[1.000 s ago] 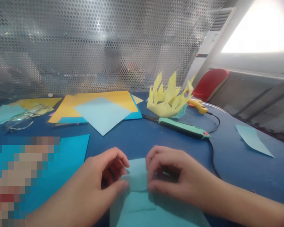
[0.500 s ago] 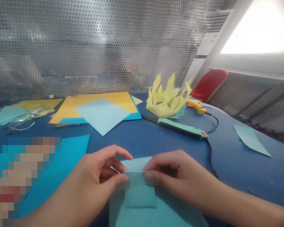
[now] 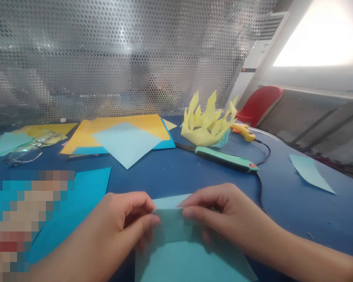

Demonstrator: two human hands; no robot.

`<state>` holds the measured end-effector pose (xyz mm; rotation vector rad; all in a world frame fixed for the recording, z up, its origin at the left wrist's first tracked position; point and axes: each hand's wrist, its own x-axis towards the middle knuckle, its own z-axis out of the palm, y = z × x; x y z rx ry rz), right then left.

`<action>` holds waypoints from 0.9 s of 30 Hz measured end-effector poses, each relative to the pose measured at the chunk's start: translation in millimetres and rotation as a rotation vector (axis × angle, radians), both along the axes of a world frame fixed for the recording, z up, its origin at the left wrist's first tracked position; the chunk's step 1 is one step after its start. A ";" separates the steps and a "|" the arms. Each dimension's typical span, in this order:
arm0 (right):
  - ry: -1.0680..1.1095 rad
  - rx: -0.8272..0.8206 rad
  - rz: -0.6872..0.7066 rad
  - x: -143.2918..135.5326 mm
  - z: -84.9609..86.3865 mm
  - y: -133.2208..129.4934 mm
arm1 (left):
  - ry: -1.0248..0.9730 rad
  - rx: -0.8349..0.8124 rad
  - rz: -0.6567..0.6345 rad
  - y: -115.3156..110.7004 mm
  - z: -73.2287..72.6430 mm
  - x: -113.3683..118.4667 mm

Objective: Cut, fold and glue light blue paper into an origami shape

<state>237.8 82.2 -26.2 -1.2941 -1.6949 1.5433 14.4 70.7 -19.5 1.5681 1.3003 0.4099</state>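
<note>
A folded light-blue piece of paper (image 3: 172, 227) is held up by its top edge between my two hands. My left hand (image 3: 132, 219) pinches the upper left corner between thumb and forefinger. Opposite it, my right hand (image 3: 214, 211) pinches the upper right part, thumb towards me. Beneath the folded piece spreads a larger light-blue paper sheet (image 3: 176, 264); I cannot tell whether the two are joined. Shadow and blur hide the lower fingers.
Behind lie stacked yellow and blue sheets (image 3: 123, 121), a yellow paper crown (image 3: 207, 125) and a green corded tool (image 3: 226, 158). Glasses (image 3: 32, 150) rest at left near a bright blue sheet (image 3: 88, 196). A paper scrap (image 3: 312, 172) is at right. A pixelated patch covers the lower left.
My left forefinger has come down and closed on the paper's corner. The folded piece's lower edge has lifted and now sits higher. My right hand keeps its pinch, shifted slightly.
</note>
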 end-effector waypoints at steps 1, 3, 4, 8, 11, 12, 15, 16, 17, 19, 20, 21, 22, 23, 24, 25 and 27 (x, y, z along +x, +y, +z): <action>-0.013 0.008 0.004 0.3 0.5 -0.3 | -0.005 -0.009 -0.003 -0.6 0.9 -0.6; -0.050 0.028 0.003 0.9 2.0 -1.1 | -0.005 -0.015 -0.026 -1.5 2.0 -1.4; -0.067 0.034 0.001 1.2 2.6 -1.4 | -0.002 -0.023 -0.038 -1.6 2.3 -1.5; -0.051 -0.011 0.002 1.5 2.5 0.0 | -0.030 -0.148 -0.055 -0.1 2.1 0.6; -0.030 -0.014 0.014 1.4 0.3 2.0 | -0.090 -0.252 -0.055 1.3 0.9 2.6; -0.035 0.004 0.024 1.3 -0.4 2.1 | -0.109 -0.272 -0.064 1.1 0.3 2.9; -0.075 0.076 0.059 0.5 -2.0 -0.3 | -0.082 -0.279 -0.093 -2.3 -1.3 3.7; -0.095 0.103 0.073 0.0 -2.6 -2.0 | -0.043 -0.256 -0.108 -4.1 -1.4 4.2; -0.113 0.129 0.088 -0.6 -3.1 -3.8 | 0.005 -0.219 -0.126 -6.1 -1.0 4.8; -0.137 0.159 0.109 -1.9 -3.8 -7.4 | 0.114 -0.117 -0.159 -9.6 1.5 6.6; -0.144 0.168 0.112 -2.5 -3.9 -8.8 | 0.162 -0.069 -0.172 -10.8 3.4 7.5; -0.149 0.180 0.109 -3.0 -3.7 -9.7 | 0.201 -0.033 -0.179 -11.7 5.6 8.3; -0.154 0.195 0.100 -3.3 -3.4 -10.1 | 0.226 -0.016 -0.183 -12.3 7.5 8.9; -0.159 0.218 0.088 -3.5 -2.9 -10.2 | 0.243 -0.013 -0.191 -12.5 9.0 9.2; -0.164 0.246 0.078 -3.5 -2.4 -9.9 | 0.258 -0.007 -0.201 -12.6 9.8 9.3; -0.166 0.276 0.075 -3.3 -2.0 -9.4 | 0.275 0.003 -0.215 -12.8 9.6 9.1; -0.157 0.338 0.078 -3.0 -1.9 -8.6 | 0.318 0.054 -0.248 -13.5 6.5 8.5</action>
